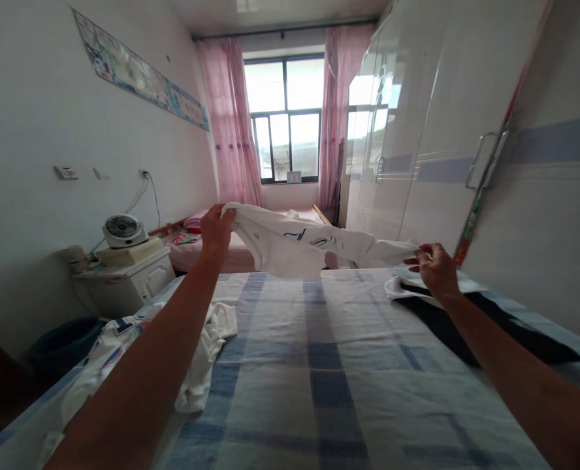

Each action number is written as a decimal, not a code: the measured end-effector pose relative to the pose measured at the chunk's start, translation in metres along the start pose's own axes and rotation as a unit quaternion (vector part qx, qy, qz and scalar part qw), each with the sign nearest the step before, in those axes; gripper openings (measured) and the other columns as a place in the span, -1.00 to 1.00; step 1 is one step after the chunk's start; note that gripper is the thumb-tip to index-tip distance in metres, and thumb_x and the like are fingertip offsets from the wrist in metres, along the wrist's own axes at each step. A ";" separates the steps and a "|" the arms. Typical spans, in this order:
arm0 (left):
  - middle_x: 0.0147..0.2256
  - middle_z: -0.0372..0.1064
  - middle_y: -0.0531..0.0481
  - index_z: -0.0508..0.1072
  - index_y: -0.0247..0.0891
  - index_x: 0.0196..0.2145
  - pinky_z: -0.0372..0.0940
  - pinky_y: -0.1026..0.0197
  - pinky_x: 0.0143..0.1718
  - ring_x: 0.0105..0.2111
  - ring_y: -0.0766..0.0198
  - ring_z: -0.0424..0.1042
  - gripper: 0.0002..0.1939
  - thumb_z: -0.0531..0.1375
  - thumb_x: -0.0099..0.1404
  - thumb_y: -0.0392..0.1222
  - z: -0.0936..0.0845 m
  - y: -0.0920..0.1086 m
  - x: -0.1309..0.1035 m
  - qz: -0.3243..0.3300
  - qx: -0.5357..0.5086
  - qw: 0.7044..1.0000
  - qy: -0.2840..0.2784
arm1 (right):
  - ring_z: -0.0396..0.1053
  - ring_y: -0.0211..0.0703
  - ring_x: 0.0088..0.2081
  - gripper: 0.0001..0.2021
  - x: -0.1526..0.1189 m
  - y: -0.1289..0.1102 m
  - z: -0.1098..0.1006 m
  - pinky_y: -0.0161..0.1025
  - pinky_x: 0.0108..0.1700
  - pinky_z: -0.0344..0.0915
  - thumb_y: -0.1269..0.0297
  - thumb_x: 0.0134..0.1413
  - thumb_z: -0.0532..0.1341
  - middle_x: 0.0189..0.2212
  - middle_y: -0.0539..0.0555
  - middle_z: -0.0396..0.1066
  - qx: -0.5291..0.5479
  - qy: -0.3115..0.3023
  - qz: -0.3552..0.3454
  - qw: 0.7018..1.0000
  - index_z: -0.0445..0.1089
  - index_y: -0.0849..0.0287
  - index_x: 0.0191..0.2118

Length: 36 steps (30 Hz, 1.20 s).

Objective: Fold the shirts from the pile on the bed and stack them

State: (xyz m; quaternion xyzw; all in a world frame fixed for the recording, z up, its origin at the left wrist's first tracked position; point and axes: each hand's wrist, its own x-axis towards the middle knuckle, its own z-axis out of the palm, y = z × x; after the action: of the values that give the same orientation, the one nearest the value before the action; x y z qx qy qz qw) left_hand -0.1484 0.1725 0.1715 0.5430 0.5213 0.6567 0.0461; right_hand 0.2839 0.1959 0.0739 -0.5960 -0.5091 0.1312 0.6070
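Observation:
A white garment with dark blue lettering (290,245) is stretched sideways in the air over the far edge of the bed. My left hand (216,228) is closed on its left end, and my right hand (433,264) pinches its right end. Below, a blue and white checked sheet (285,365) covers the bed. Crumpled white clothing (202,359) with coloured print lies on the left side, partly hidden behind my left forearm. Under my right forearm lies a black and white garment (500,320).
A white cabinet (147,281) with a fan (123,228) stands at the left, near a dark bin (64,339). Beyond is a second bed with pink bedding (241,258). Tall glossy wardrobes (432,130) line the right side; pink curtains (228,117) flank the window.

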 end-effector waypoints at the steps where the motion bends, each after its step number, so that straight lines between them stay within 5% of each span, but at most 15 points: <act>1: -0.33 0.37 0.05 0.36 -0.34 -0.13 0.25 0.33 -0.32 -0.38 0.41 0.26 -0.72 -0.01 0.25 -0.22 -0.011 0.001 -0.009 -0.002 -0.027 1.000 -0.012 | 0.44 -0.18 -0.47 -0.82 -0.003 0.000 -0.005 -0.26 -0.45 0.37 0.23 0.08 0.08 -0.45 0.06 0.40 -0.001 -0.005 0.005 1.000 0.20 0.15 -0.19; 4: -0.36 0.42 0.08 0.41 -0.25 -0.27 0.29 0.28 -0.28 -0.35 0.35 0.34 -0.81 0.10 0.13 -0.23 -0.055 -0.009 -0.055 -0.013 -0.070 0.995 -0.070 | 0.46 -0.13 -0.42 -0.86 -0.022 0.015 -0.026 -0.21 -0.40 0.39 0.23 0.07 0.07 -0.44 0.09 0.42 -0.008 -0.051 0.027 0.998 0.18 0.13 -0.24; 6: -0.39 0.45 0.08 0.45 -0.21 -0.38 0.29 0.25 -0.26 -0.35 0.29 0.38 -0.86 0.18 0.03 -0.20 -0.088 -0.020 -0.091 -0.045 -0.047 0.984 -0.168 | 0.47 -0.08 -0.36 -0.87 -0.038 0.033 -0.043 -0.17 -0.32 0.39 0.25 0.05 0.06 -0.36 0.15 0.44 -0.061 -0.107 0.032 0.992 0.21 0.13 -0.25; 9: -0.38 0.50 0.00 0.51 -0.19 -0.39 0.32 0.21 -0.29 -0.34 0.17 0.44 -0.80 0.20 -0.03 -0.15 -0.124 -0.035 -0.137 -0.127 0.057 0.916 -0.376 | 0.45 0.03 -0.27 -0.79 -0.064 0.058 -0.065 -0.07 -0.18 0.33 0.30 -0.01 0.05 -0.25 0.22 0.45 -0.240 -0.157 -0.010 0.958 0.28 0.15 -0.20; 11: -0.32 0.52 -0.04 0.53 -0.20 -0.35 0.33 0.20 -0.25 -0.27 0.13 0.47 -0.77 0.17 0.02 -0.13 -0.129 -0.042 -0.159 -0.123 0.116 0.889 -0.426 | 0.42 0.06 -0.20 -0.70 -0.080 0.068 -0.070 -0.05 -0.09 0.27 0.32 -0.03 0.03 -0.18 0.26 0.44 -0.316 -0.159 -0.066 0.933 0.31 0.19 -0.13; 14: -0.24 0.51 -0.06 0.52 -0.20 -0.29 0.32 0.23 -0.19 -0.22 0.17 0.46 -0.74 0.08 0.16 -0.13 -0.110 -0.047 -0.180 -0.048 0.173 0.889 -0.421 | 0.40 0.04 -0.15 -0.64 -0.096 0.075 -0.061 -0.10 -0.05 0.24 0.32 0.01 -0.01 -0.08 0.28 0.39 -0.315 -0.171 -0.133 0.924 0.32 0.21 -0.06; 18: -0.15 0.47 -0.10 0.49 -0.25 -0.18 0.30 0.22 -0.12 -0.20 0.18 0.46 -0.71 0.04 0.28 -0.12 -0.060 -0.051 -0.194 0.026 0.240 0.866 -0.438 | 0.41 0.04 -0.16 -0.63 -0.105 0.089 -0.037 -0.08 -0.06 0.27 0.21 0.06 -0.02 -0.06 0.25 0.39 -0.290 -0.193 -0.152 0.925 0.35 0.20 -0.07; 25: 0.02 0.36 -0.25 0.30 -0.37 0.11 0.18 0.13 0.07 0.05 0.06 0.32 -0.48 0.15 0.25 -0.04 0.005 -0.068 -0.210 0.028 0.369 0.842 -0.393 | 0.30 0.04 0.04 -0.60 -0.120 0.125 -0.025 -0.03 0.04 0.21 0.14 0.17 -0.09 -0.01 0.21 0.38 -0.371 -0.197 -0.212 0.882 0.34 0.19 -0.03; 31: -0.24 0.45 -0.11 0.49 -0.27 -0.25 0.24 0.17 -0.06 -0.14 0.12 0.40 -0.78 0.08 0.19 -0.30 0.010 -0.076 -0.210 0.033 0.352 0.852 -0.385 | 0.33 0.03 -0.03 -0.66 -0.121 0.115 -0.027 -0.04 -0.04 0.24 0.22 0.15 -0.07 -0.09 0.19 0.42 -0.390 -0.195 -0.196 0.878 0.37 0.18 -0.13; 34: -0.24 0.42 -0.09 0.48 -0.28 -0.33 0.23 0.20 -0.08 -0.18 0.17 0.38 -0.82 0.08 0.16 -0.31 -0.007 -0.055 -0.195 0.031 0.259 0.882 -0.393 | 0.35 0.02 -0.06 -0.71 -0.116 0.112 -0.028 -0.07 -0.06 0.25 0.20 0.12 -0.03 -0.15 0.16 0.44 -0.354 -0.190 -0.171 0.900 0.39 0.15 -0.22; 36: -0.22 0.42 -0.06 0.48 -0.29 -0.28 0.24 0.24 -0.15 -0.21 0.22 0.38 -0.80 0.10 0.16 -0.28 -0.025 -0.030 -0.184 0.005 0.149 0.878 -0.454 | 0.37 0.01 -0.09 -0.69 -0.113 0.111 -0.029 -0.09 -0.06 0.26 0.17 0.12 -0.04 -0.16 0.16 0.45 -0.322 -0.169 -0.144 0.920 0.39 0.15 -0.21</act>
State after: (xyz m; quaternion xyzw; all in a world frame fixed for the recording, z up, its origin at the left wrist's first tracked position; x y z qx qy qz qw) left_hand -0.1079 0.0550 0.0304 0.7845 0.5325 0.2524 0.1932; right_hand 0.3055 0.1208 -0.0672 -0.6488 -0.6990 -0.0298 0.2993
